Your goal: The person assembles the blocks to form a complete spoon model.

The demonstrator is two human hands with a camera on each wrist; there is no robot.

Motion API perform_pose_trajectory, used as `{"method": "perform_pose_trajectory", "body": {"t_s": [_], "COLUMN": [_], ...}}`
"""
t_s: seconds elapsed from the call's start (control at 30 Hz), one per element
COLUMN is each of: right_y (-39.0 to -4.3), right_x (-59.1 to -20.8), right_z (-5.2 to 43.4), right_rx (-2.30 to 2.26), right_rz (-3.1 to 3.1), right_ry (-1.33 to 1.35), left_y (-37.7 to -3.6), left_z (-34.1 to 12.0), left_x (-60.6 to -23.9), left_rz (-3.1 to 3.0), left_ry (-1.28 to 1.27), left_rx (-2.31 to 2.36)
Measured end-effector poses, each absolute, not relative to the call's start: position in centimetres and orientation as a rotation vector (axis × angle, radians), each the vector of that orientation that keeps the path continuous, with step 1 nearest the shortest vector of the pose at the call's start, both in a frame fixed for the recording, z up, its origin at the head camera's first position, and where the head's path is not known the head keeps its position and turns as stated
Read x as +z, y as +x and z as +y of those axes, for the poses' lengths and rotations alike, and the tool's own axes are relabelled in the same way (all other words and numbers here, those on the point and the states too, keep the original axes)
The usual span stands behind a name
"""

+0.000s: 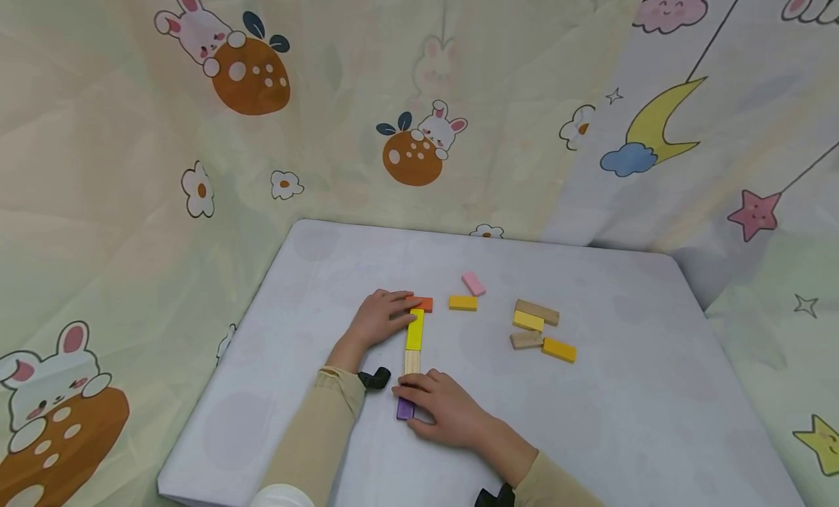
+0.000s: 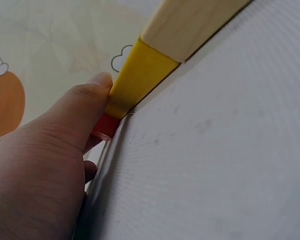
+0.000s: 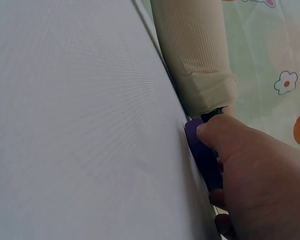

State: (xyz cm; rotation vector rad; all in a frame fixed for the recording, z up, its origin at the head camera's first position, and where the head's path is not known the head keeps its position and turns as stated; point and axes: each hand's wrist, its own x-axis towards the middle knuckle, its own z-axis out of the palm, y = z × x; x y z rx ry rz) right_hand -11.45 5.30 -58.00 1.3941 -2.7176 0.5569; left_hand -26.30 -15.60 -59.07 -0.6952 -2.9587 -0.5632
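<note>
A block row (image 1: 413, 347) is being aligned: yellow block (image 1: 415, 331) pressed by left hand (image 1: 379, 319), purple block (image 1: 405, 409) gripped by right hand (image 1: 446, 412); squaring the ends seems needed next.

White table (image 1: 655, 390), rounded corners. On it, a line of blocks end to end running near to far: purple (image 1: 404, 409), natural wood (image 1: 411, 361), yellow (image 1: 415, 331), orange (image 1: 423, 304). Farther right, an amber block (image 1: 462, 302) and a pink one (image 1: 473, 283); right again, a loose cluster of four (image 1: 540, 331).

Ten blocks (image 1: 414, 330); two hands (image 1: 379, 318).
</note>
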Motion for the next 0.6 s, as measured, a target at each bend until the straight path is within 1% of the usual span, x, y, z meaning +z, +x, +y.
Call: {"method": "perform_pose_trajectory", "body": {"t_s": [0.6], "right_y": [-11.58], "right_x": [-57.91], "right_z": [5.52], "right_rx": [0.543], "right_rz": [-2.689], "right_ry": [1.435], "left_y": [-26.45], "left_z": [-15.74], "left_x": [-59.22], "left_rz": [-2.970], "left_ry": [-0.684], "left_rx": [-0.564]}}
